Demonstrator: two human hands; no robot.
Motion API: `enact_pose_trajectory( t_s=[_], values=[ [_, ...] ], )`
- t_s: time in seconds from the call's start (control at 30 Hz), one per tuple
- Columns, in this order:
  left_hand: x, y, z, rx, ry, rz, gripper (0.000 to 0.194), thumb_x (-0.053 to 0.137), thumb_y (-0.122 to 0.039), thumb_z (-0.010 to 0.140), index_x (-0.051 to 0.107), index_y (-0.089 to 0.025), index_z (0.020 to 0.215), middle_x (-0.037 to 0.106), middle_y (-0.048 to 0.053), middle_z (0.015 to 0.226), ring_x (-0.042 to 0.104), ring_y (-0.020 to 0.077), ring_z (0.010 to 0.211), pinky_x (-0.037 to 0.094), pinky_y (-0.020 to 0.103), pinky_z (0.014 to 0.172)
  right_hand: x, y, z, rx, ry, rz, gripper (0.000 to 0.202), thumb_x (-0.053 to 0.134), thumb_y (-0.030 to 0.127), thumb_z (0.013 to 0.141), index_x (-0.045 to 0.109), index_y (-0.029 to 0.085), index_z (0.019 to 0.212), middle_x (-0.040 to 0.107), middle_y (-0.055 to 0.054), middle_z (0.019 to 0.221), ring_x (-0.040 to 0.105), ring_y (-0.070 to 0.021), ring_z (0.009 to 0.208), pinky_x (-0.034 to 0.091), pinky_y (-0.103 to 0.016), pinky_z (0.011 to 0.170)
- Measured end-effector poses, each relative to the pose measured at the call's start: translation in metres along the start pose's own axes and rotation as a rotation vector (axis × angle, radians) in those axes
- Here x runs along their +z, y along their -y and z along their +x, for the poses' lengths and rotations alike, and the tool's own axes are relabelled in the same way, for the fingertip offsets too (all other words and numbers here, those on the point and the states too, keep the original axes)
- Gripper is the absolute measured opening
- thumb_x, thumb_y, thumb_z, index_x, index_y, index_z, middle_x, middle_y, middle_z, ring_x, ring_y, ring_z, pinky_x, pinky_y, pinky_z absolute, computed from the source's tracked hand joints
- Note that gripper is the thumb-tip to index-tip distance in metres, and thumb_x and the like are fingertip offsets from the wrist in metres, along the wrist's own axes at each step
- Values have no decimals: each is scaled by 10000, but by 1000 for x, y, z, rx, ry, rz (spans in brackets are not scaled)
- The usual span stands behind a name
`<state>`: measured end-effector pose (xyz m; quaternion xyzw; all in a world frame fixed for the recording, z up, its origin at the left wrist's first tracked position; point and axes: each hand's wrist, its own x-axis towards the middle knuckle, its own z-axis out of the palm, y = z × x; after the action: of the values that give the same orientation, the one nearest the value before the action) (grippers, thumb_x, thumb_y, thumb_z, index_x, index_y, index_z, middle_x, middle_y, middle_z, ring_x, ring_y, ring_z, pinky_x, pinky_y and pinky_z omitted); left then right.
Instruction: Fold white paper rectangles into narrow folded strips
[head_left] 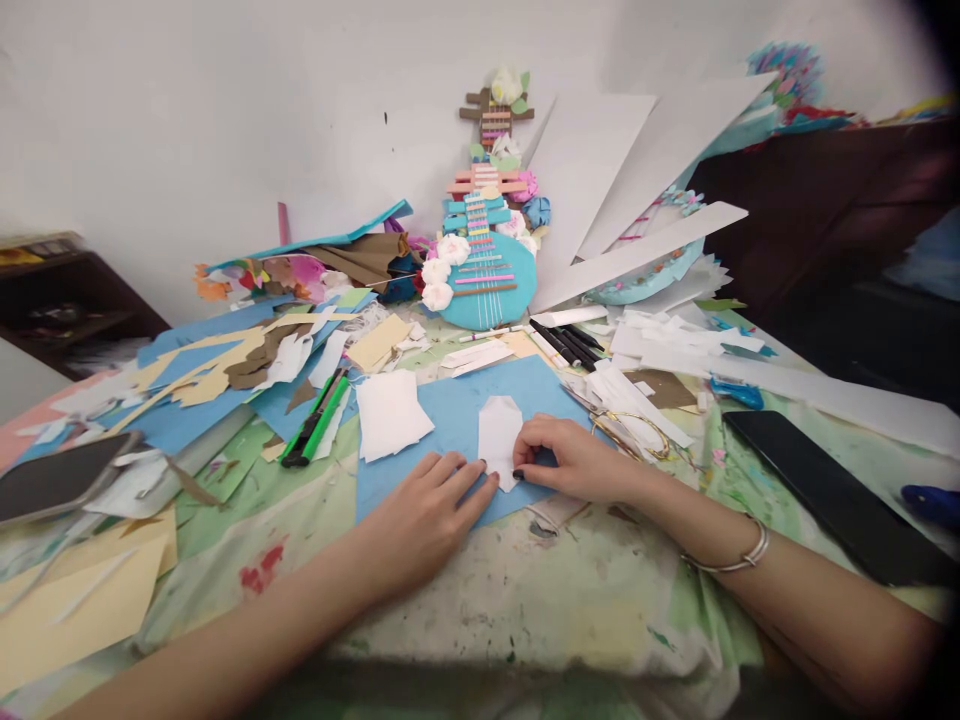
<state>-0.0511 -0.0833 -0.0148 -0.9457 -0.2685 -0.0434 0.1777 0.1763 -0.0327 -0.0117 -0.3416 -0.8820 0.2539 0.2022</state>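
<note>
A small white paper piece [498, 430] with cut or folded corners lies on a blue sheet [451, 400]. My left hand [429, 508] rests low on the sheet, fingers spread, its fingertips at the paper's lower left edge. At the paper's right edge, my right hand [559, 458] has its fingers curled together in a pinch on that edge. Left of the paper sits a stack of white squares [391, 414]. Gold-handled scissors [637, 430] lie just beyond my right wrist.
A green cutter [316, 418] and paper scraps [210, 365] are at the left. Black pens [566, 343] lie behind the blue sheet. A blue paper instrument with flowers [491, 280] stands against the wall. Phones lie at the right [832, 495] and left [64, 478].
</note>
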Motion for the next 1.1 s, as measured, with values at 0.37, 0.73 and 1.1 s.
enact_pose_trajectory(
  t_s=[0.37, 0.73, 1.1],
  values=[
    [2, 0, 1, 53, -31, -36, 368, 315, -79, 904, 473, -53, 1235, 512, 165, 1269, 423, 297, 1174, 357, 423, 901, -1, -1, 1, -3, 18, 4, 45, 578, 139, 775, 564, 164, 740, 607, -16, 750, 518, -148, 744, 386, -268, 686],
    [0, 0, 3, 12, 6, -145, 380, 338, -90, 898, 442, -92, 1263, 544, 149, 1224, 450, 276, 1174, 371, 420, 915, -7, -2, 0, -32, 86, 27, 23, 579, 147, 783, 565, 166, 782, 610, -27, 801, 515, -157, 783, 394, -276, 711],
    [0, -2, 2, 52, -19, -124, 361, 336, -85, 903, 456, -80, 1244, 540, 175, 1211, 465, 296, 1167, 406, 442, 905, -5, -5, 1, -16, 74, -20, 38, 563, 145, 791, 542, 166, 768, 574, -15, 767, 494, -144, 754, 374, -257, 675]
  ],
)
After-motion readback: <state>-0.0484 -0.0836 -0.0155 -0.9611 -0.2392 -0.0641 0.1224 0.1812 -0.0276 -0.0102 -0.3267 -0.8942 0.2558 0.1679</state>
